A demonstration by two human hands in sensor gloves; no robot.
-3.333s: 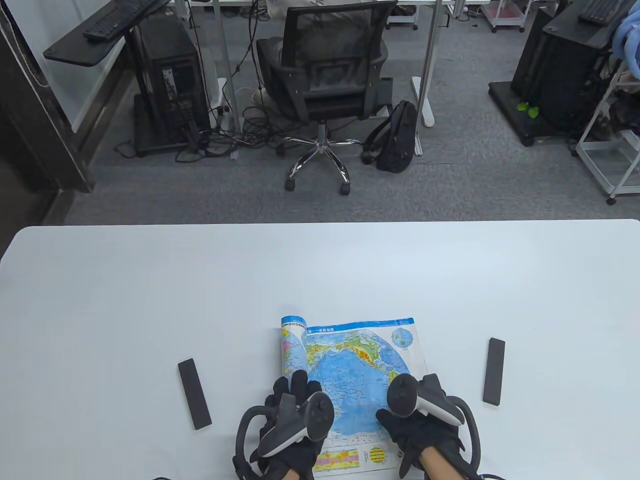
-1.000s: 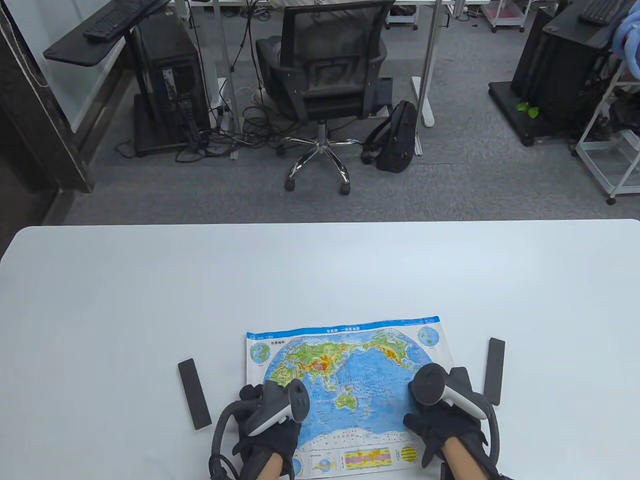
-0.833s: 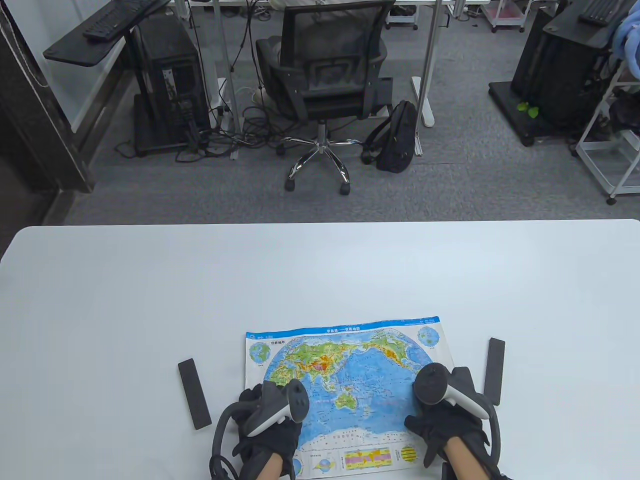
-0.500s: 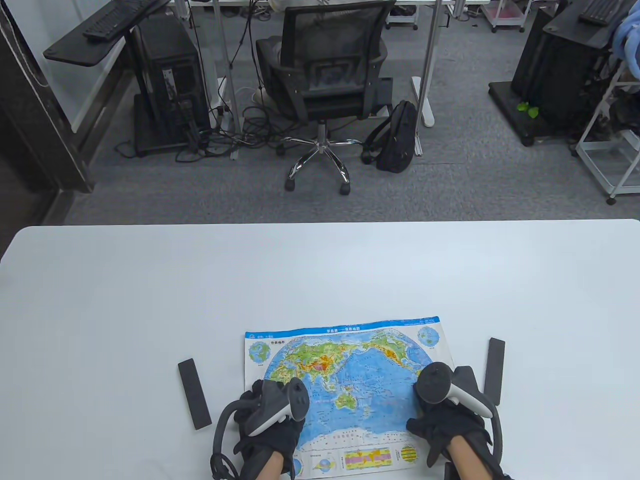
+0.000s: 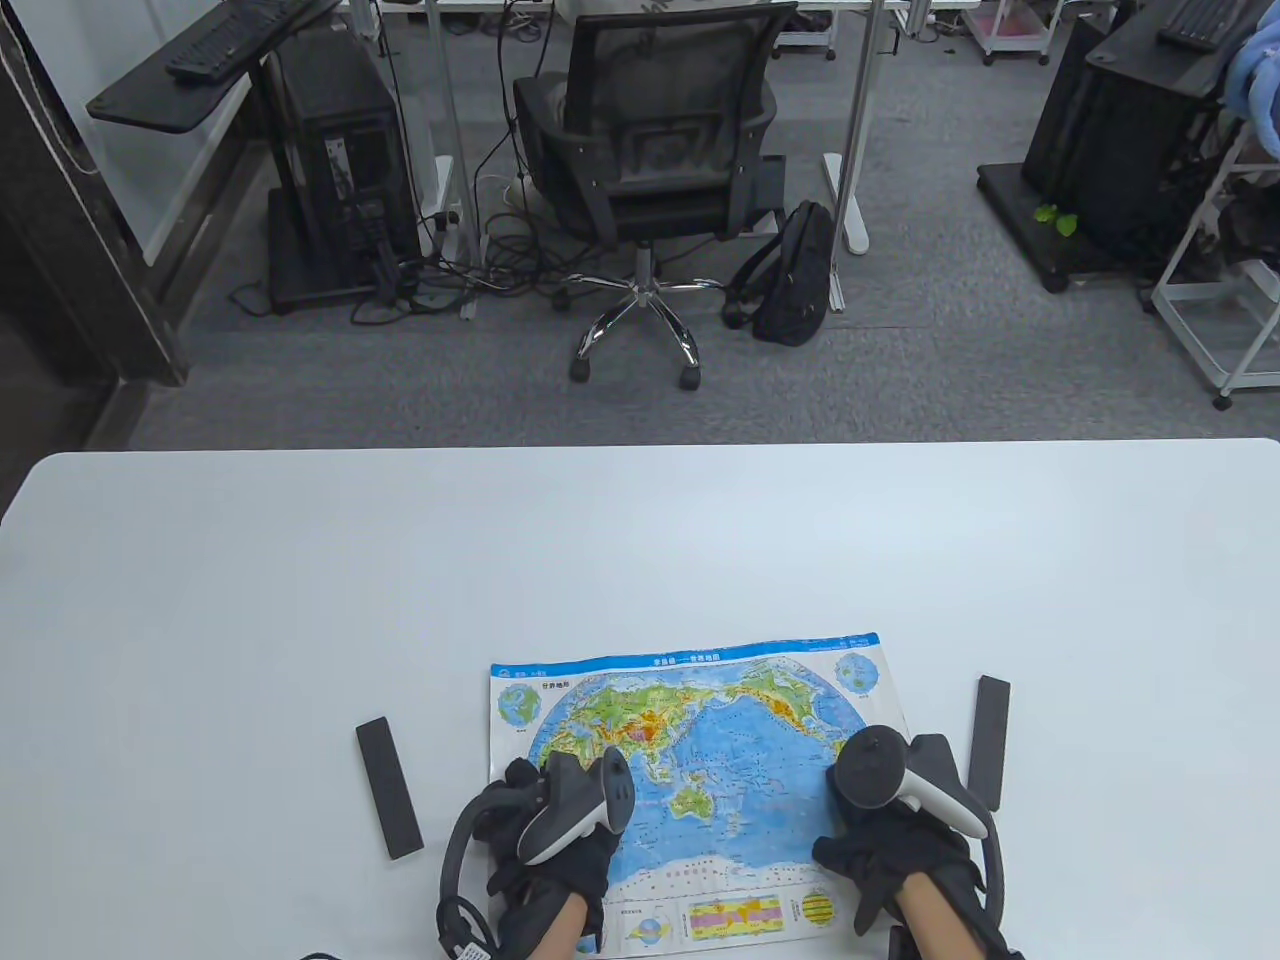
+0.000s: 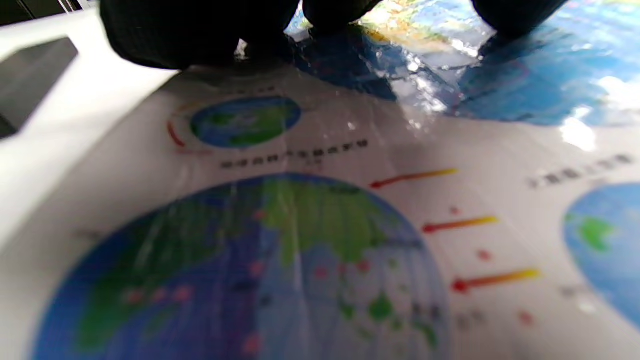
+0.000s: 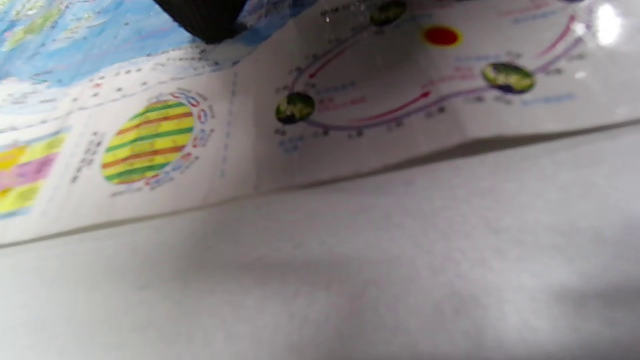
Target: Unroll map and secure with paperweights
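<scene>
A colourful world map (image 5: 700, 740) lies unrolled and flat on the white table (image 5: 640, 560), near its front edge. My left hand (image 5: 545, 850) rests on the map's left side, fingers down on the sheet (image 6: 320, 150). My right hand (image 5: 890, 840) presses flat on the map's right side; the map's lower margin shows in the right wrist view (image 7: 200, 130). Two black bar paperweights lie on the table off the map: one (image 5: 389, 787) left of it, one (image 5: 988, 741) just right of it, close to my right hand. Neither hand holds a paperweight.
An office chair (image 5: 650, 170), a black backpack (image 5: 795, 275) and computer towers stand on the grey floor beyond the table's far edge. The far part of the table shows only white surface.
The map was unrolled from a half-open roll to full width as my left hand slid left. In the last second my left hand shifted slightly right on the map; my right hand stayed.
</scene>
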